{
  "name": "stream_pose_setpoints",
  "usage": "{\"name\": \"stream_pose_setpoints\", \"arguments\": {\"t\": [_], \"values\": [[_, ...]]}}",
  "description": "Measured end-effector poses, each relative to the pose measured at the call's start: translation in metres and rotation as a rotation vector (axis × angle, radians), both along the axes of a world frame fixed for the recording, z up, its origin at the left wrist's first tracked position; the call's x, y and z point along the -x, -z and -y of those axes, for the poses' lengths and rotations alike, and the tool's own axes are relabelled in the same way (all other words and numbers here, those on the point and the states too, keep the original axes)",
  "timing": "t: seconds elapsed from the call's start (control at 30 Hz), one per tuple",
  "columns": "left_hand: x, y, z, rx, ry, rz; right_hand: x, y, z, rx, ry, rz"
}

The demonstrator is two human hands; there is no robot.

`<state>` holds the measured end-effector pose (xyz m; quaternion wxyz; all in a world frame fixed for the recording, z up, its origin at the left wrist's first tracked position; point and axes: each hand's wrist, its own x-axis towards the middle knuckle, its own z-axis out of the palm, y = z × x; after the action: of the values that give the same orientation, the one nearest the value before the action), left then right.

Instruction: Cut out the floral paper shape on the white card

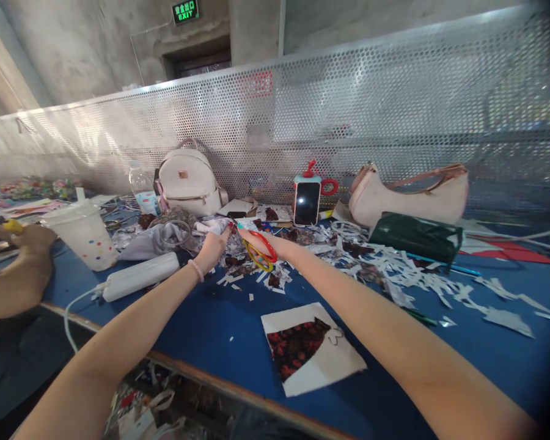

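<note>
My left hand (214,243) reaches over the far part of the blue table, its fingertips pinched together beside a pale crumpled cloth (208,226). Whatever sits in that pinch is too small to make out. Close against it, my right hand (275,243) has its fingers closed, with scissors (263,252) at them. The red and yellow handle loops hang by the palm; the blades are mostly hidden. Scraps of white and dark patterned paper (275,278) lie around both hands. Nearer to me rests a white card (314,373) bearing a dark red-and-black patterned piece and a drawn outline.
A white power strip (142,277) and a lidded cup (82,235) stand left, beside another person's hand (32,238). Behind are a backpack (187,177), a phone (307,203) propped against a cup, a pink handbag (407,195) and a dark green pouch (415,238).
</note>
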<state>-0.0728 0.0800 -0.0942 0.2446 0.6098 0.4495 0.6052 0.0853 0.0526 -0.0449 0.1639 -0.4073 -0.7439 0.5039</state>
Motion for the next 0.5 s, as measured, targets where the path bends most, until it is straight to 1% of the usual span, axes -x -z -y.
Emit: {"name": "stream_pose_setpoints", "arguments": {"t": [0.23, 0.4, 0.5], "values": [[-0.002, -0.001, 0.001, 0.048, 0.038, 0.070, 0.002, -0.004, 0.002, 0.074, 0.049, -0.034], [-0.002, -0.008, 0.007, 0.128, 0.188, 0.188, 0.000, -0.009, 0.008, 0.082, 0.007, -0.093], [-0.002, -0.015, 0.015, 0.184, 0.276, 0.250, -0.001, -0.011, 0.010, 0.089, 0.002, -0.074]]}}
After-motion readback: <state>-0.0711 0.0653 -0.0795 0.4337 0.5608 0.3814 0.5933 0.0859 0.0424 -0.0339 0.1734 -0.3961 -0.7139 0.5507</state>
